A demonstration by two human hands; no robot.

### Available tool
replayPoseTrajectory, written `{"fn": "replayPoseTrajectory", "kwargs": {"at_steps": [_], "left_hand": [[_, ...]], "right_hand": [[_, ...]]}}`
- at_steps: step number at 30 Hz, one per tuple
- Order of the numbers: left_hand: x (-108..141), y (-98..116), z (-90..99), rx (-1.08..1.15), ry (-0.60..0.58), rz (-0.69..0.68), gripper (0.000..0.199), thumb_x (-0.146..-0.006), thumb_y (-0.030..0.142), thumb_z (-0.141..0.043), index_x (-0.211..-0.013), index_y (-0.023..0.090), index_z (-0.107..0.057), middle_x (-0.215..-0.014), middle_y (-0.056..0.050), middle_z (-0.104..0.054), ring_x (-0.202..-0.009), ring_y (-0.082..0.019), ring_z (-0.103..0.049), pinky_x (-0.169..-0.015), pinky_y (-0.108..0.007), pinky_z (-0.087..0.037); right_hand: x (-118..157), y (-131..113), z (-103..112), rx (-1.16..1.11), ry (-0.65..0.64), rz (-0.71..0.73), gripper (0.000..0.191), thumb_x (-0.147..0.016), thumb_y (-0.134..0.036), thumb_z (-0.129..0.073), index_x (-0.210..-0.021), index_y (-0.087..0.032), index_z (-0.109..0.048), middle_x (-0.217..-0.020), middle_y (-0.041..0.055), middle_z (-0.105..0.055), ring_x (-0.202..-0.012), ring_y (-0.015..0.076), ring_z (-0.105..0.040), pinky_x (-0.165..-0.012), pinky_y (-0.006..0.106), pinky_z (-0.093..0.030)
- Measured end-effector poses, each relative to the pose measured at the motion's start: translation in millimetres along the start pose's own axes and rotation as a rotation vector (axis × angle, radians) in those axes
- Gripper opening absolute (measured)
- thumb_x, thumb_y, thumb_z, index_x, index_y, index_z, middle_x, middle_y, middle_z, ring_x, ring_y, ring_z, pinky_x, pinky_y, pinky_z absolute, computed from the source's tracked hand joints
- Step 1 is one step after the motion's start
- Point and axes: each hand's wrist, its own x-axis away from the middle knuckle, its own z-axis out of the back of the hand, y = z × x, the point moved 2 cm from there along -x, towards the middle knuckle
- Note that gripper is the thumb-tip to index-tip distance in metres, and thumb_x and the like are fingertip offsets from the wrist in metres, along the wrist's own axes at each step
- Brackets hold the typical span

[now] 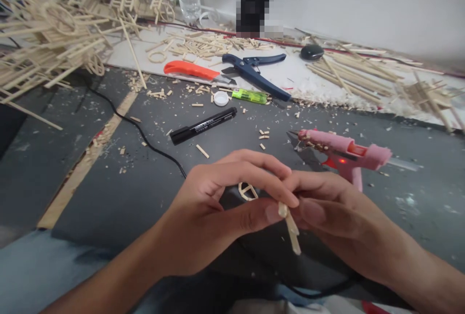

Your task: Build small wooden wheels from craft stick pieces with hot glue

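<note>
Between the fingertips of both hands is a small piece made of pale wooden sticks (pixel 292 236), its lower ends pointing down toward me. My left hand (pixel 232 193) pinches it between thumb and forefinger. From the other side my right hand (pixel 327 202) closes on it too, thumb and fingers meeting the left fingertips. The upper part of the piece is hidden by my fingers. Behind my left hand a small wooden ring with crossbars (pixel 248 192) lies on the dark table. A pink glue gun (pixel 345 151) with a lit red light stands beyond my right hand.
A black marker (pixel 203 125), a green lighter (pixel 249 96), a white cap (pixel 221 98), an orange utility knife (pixel 194 70) and blue cutters (pixel 254 71) lie ahead. Stick structures (pixel 51 33) crowd the left. Long sticks (pixel 348 79) lie right. A black cable (pixel 141 134) crosses the table.
</note>
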Motion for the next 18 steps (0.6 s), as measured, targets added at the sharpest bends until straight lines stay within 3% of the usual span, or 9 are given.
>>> {"fn": "replayPoseTrajectory", "kwargs": {"at_steps": [3, 9, 11, 15, 18], "left_hand": [[-1.6, -3.3, -1.8, -0.002, -0.009, 0.004, 0.014, -0.090, 0.020, -0.074, -0.090, 0.033, -0.079, -0.112, 0.003, -0.071, -0.108, -0.013, -0.066, -0.080, -0.021, -0.057], [-5.3, -5.2, -3.9, -0.046, -0.037, 0.062, 0.010, -0.087, 0.020, -0.077, -0.084, 0.029, -0.078, -0.114, -0.001, -0.072, -0.102, -0.019, -0.070, -0.076, -0.027, -0.059], [-5.7, -4.6, -1.2, -0.100, -0.060, 0.080, 0.006, -0.088, 0.023, -0.076, -0.087, 0.029, -0.077, -0.115, -0.002, -0.073, -0.105, -0.021, -0.070, -0.082, -0.030, -0.059], [-6.8, -5.1, 14.6, -0.486, 0.073, 0.035, 0.024, -0.093, 0.032, -0.069, -0.117, 0.031, -0.070, -0.120, -0.002, -0.072, -0.115, -0.024, -0.066, -0.102, -0.039, -0.050], [-6.5, -8.9, 23.0, -0.914, 0.110, -0.012, 0.037, -0.092, 0.042, -0.067, -0.123, 0.023, -0.068, -0.121, -0.008, -0.069, -0.113, -0.030, -0.062, -0.103, -0.049, -0.045]], "right_hand": [[-11.5, -3.0, -3.6, -0.218, -0.105, -0.045, 0.021, -0.084, -0.047, -0.078, -0.083, -0.026, -0.077, -0.073, -0.0019, -0.059, -0.067, 0.0109, -0.048, -0.064, 0.024, -0.039], [-12.1, 5.1, -3.0, -0.328, -0.201, -0.117, 0.028, -0.072, -0.046, -0.088, -0.080, -0.021, -0.078, -0.067, -0.0022, -0.055, -0.058, 0.0074, -0.038, -0.055, 0.023, -0.027], [-11.8, 4.6, -5.3, -0.368, -0.234, -0.122, 0.028, -0.071, -0.045, -0.089, -0.075, -0.020, -0.077, -0.062, -0.0032, -0.051, -0.055, 0.0065, -0.036, -0.053, 0.022, -0.026], [-12.3, 2.7, -4.6, -0.376, -0.141, -0.060, 0.025, -0.070, -0.043, -0.090, -0.071, -0.022, -0.077, -0.058, -0.0033, -0.049, -0.054, 0.0072, -0.037, -0.050, 0.020, -0.029], [-12.2, 4.4, 1.9, -0.305, 0.029, 0.010, 0.021, -0.072, -0.040, -0.089, -0.071, -0.023, -0.076, -0.065, 0.0000, -0.058, -0.059, 0.0102, -0.047, -0.053, 0.022, -0.037]]}}
